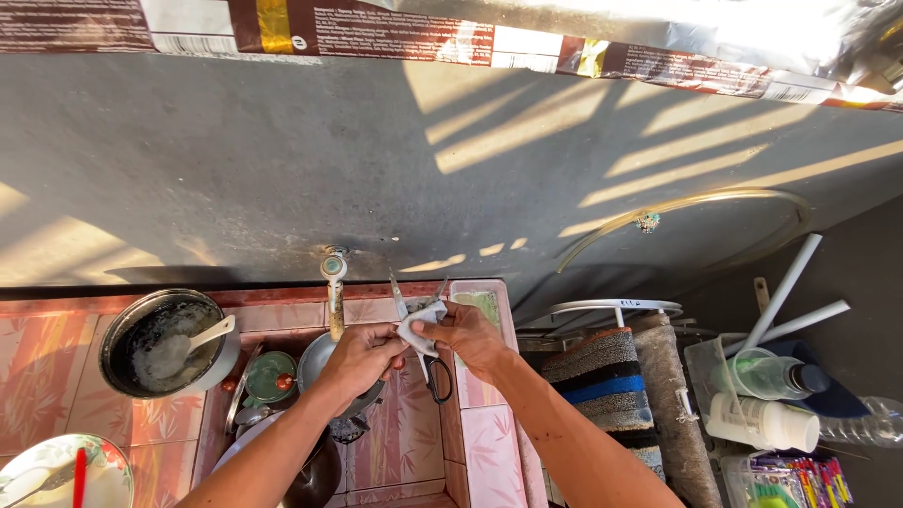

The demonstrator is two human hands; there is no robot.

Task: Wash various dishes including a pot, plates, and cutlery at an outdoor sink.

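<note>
Currently both hands meet above the tiled sink (404, 442), below the tap (333, 268). Left hand (362, 357) closed on the black handles of open scissors (420, 320), blades pointing up. Right hand (467, 334) pinches a white cloth (420, 329) against the blades. Dark pot (165, 343) with white spoon (212, 332) well left.

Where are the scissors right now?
In the head view, the scissors are at centre, open, held between both hands over the tiled sink, just right of the tap.
</note>
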